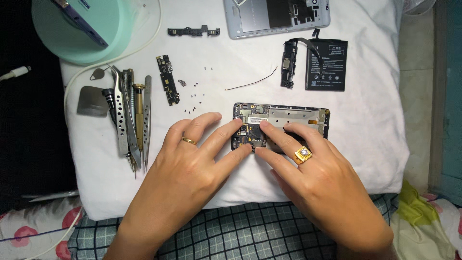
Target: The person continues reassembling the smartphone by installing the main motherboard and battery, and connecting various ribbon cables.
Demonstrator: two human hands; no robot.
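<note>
Left hand (pixel 185 166): fingertips pressed on the phone frame's left end, gold band worn.
Phone frame (pixel 281 126): opened, circuit board left, metal shield right, lying mid-cloth.
Right hand (pixel 315 175): fingers spread on the frame, grasping nothing.
Surface: white cloth (pixel 380 120) over checked fabric (pixel 240 231).

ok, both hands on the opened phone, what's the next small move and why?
Probably lift the circuit board gently at its left end. Both the left hand and right hand have fingertips pressed on it in the phone frame, and loose screws lie on the white cloth, suggesting it is unfastened.
</note>
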